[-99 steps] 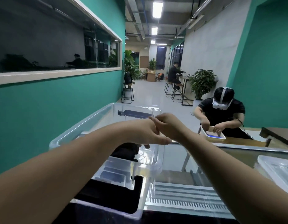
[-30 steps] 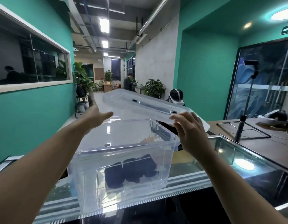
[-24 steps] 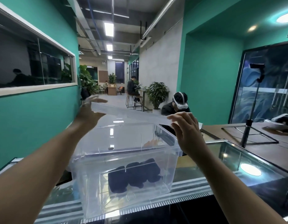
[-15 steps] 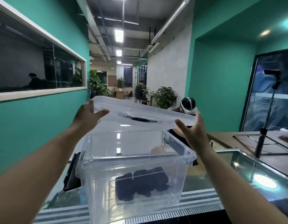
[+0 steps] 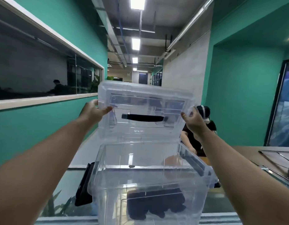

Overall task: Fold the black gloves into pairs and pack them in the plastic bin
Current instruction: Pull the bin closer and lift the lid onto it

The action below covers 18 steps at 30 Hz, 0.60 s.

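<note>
A clear plastic bin [image 5: 150, 181] stands open on the glass counter in front of me. Black gloves [image 5: 155, 203] lie bundled on its bottom, seen through the front wall. Above the bin I hold its clear lid [image 5: 145, 101], which has a black handle, tilted nearly upright with its underside toward me. My left hand [image 5: 93, 112] grips the lid's left edge. My right hand [image 5: 192, 120] grips its right edge.
A black flat object [image 5: 84, 185] leans against the bin's left side on the glass counter [image 5: 64, 207]. A person in a headset [image 5: 203, 125] sits behind the bin at a wooden table [image 5: 247, 153]. A teal wall runs along the left.
The lid has swung from lying flat above the bin to standing nearly upright. Both hands rose with it. The view has moved closer to the bin.
</note>
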Each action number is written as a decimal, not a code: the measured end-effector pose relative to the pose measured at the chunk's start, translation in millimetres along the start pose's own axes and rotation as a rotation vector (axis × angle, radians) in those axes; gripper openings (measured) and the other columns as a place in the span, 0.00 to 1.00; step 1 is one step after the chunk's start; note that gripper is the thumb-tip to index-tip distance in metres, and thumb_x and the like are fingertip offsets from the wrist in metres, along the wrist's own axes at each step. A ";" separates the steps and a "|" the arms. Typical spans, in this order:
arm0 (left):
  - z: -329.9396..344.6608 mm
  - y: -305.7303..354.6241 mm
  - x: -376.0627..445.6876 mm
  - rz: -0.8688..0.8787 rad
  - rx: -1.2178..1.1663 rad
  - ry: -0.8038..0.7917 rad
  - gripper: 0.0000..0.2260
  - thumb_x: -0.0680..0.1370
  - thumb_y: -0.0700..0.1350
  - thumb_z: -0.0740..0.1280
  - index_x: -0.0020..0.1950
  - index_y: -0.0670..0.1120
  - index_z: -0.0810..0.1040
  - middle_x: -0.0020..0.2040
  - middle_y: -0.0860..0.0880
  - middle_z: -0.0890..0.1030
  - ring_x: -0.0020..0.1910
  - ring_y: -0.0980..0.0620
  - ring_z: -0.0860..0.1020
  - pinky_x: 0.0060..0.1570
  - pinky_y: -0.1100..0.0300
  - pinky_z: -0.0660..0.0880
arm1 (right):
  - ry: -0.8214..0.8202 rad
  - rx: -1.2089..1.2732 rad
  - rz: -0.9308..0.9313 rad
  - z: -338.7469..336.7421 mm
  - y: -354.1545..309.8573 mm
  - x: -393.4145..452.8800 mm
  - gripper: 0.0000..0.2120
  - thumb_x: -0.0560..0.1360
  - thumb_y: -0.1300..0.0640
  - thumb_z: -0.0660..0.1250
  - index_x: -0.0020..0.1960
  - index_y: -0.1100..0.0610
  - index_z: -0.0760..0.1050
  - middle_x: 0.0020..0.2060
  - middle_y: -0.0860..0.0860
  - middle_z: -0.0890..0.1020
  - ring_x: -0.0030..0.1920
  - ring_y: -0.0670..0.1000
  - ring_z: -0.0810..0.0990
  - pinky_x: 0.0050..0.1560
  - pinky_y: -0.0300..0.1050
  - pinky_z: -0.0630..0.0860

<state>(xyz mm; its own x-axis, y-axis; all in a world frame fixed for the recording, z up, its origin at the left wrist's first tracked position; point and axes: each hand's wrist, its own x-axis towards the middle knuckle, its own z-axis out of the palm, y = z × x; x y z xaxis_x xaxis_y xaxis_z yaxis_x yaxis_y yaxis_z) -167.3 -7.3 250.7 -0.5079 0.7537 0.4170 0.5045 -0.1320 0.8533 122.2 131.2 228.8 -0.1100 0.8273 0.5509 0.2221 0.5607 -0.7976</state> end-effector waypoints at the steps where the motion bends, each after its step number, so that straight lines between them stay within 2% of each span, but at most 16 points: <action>1: -1.4 0.8 4.6 0.002 0.023 0.011 0.28 0.74 0.51 0.68 0.69 0.40 0.66 0.64 0.38 0.75 0.59 0.38 0.74 0.61 0.41 0.71 | 0.006 -0.006 -0.030 -0.7 -7.2 0.5 0.18 0.79 0.63 0.60 0.67 0.62 0.63 0.47 0.49 0.71 0.52 0.51 0.67 0.45 0.32 0.69; 2: -2.7 2.5 8.7 -0.001 0.046 0.024 0.29 0.74 0.53 0.68 0.70 0.41 0.66 0.64 0.38 0.74 0.60 0.38 0.74 0.62 0.41 0.70 | 0.010 0.001 -0.042 -1.7 -11.7 2.7 0.20 0.79 0.64 0.59 0.70 0.62 0.61 0.52 0.50 0.71 0.55 0.51 0.68 0.50 0.34 0.69; 4: -3.9 7.7 15.2 -0.026 0.085 0.058 0.31 0.73 0.56 0.67 0.71 0.42 0.66 0.65 0.39 0.74 0.61 0.37 0.73 0.62 0.43 0.70 | -0.001 -0.002 -0.023 -3.7 -20.5 7.6 0.25 0.79 0.64 0.58 0.74 0.62 0.54 0.65 0.57 0.70 0.66 0.54 0.67 0.65 0.43 0.64; 5: -3.3 10.3 17.1 -0.039 0.101 0.065 0.30 0.73 0.58 0.66 0.70 0.42 0.68 0.64 0.39 0.75 0.60 0.37 0.74 0.61 0.45 0.70 | -0.012 -0.015 -0.012 -4.4 -23.9 8.9 0.26 0.80 0.62 0.58 0.75 0.62 0.53 0.70 0.59 0.66 0.70 0.56 0.64 0.68 0.47 0.62; 7: -0.7 11.7 18.0 -0.072 0.150 0.044 0.27 0.74 0.59 0.65 0.64 0.40 0.73 0.57 0.40 0.79 0.51 0.40 0.76 0.53 0.49 0.72 | -0.030 -0.084 0.028 -6.7 -21.6 13.3 0.26 0.80 0.58 0.59 0.75 0.60 0.55 0.71 0.60 0.66 0.70 0.58 0.66 0.66 0.47 0.64; 9: 3.2 4.9 13.4 -0.153 0.280 -0.019 0.26 0.74 0.61 0.63 0.56 0.37 0.76 0.46 0.40 0.79 0.40 0.45 0.75 0.41 0.54 0.72 | -0.060 -0.210 0.114 -9.8 -12.0 14.4 0.23 0.78 0.55 0.61 0.71 0.62 0.63 0.64 0.61 0.74 0.61 0.59 0.74 0.60 0.48 0.70; 11: 10.2 -7.6 6.4 -0.239 0.410 -0.087 0.24 0.76 0.59 0.61 0.54 0.36 0.75 0.39 0.43 0.75 0.37 0.46 0.75 0.39 0.54 0.74 | -0.166 -0.349 0.241 -12.6 1.7 9.3 0.17 0.77 0.55 0.62 0.62 0.63 0.73 0.52 0.60 0.79 0.50 0.59 0.78 0.52 0.50 0.74; 13: 17.7 -21.4 -1.4 -0.323 0.433 -0.159 0.20 0.79 0.54 0.59 0.54 0.37 0.74 0.39 0.43 0.75 0.38 0.45 0.77 0.39 0.55 0.76 | -0.251 -0.476 0.308 -12.6 17.0 2.3 0.10 0.77 0.56 0.62 0.44 0.62 0.78 0.37 0.57 0.78 0.36 0.54 0.76 0.38 0.45 0.73; 14: 21.4 -27.1 -6.2 -0.358 0.439 -0.185 0.17 0.80 0.52 0.58 0.53 0.37 0.73 0.39 0.43 0.75 0.36 0.46 0.76 0.34 0.56 0.75 | -0.235 -0.521 0.317 -11.6 25.2 0.1 0.13 0.76 0.58 0.62 0.33 0.59 0.74 0.30 0.54 0.74 0.30 0.51 0.71 0.32 0.42 0.67; 15: 24.8 -33.4 -10.0 -0.374 0.461 -0.192 0.16 0.80 0.51 0.58 0.52 0.37 0.73 0.38 0.44 0.75 0.33 0.48 0.75 0.31 0.58 0.73 | -0.214 -0.551 0.327 -9.6 31.2 -3.2 0.17 0.75 0.59 0.62 0.27 0.57 0.68 0.25 0.52 0.69 0.26 0.49 0.66 0.29 0.41 0.62; 18: 33.2 -49.5 -15.5 -0.377 0.549 -0.187 0.14 0.80 0.48 0.57 0.52 0.37 0.73 0.36 0.44 0.72 0.30 0.49 0.71 0.28 0.60 0.68 | -0.218 -0.602 0.332 -5.9 45.2 -7.0 0.20 0.74 0.61 0.62 0.26 0.56 0.60 0.24 0.51 0.64 0.24 0.49 0.60 0.27 0.42 0.57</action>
<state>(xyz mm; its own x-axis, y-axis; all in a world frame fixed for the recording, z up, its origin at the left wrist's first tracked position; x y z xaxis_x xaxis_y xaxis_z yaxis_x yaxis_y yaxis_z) -161.2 8.9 191.6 -0.6137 0.7893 0.0201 0.6228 0.4683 0.6268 138.7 150.5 190.3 -0.1205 0.9741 0.1912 0.7657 0.2138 -0.6066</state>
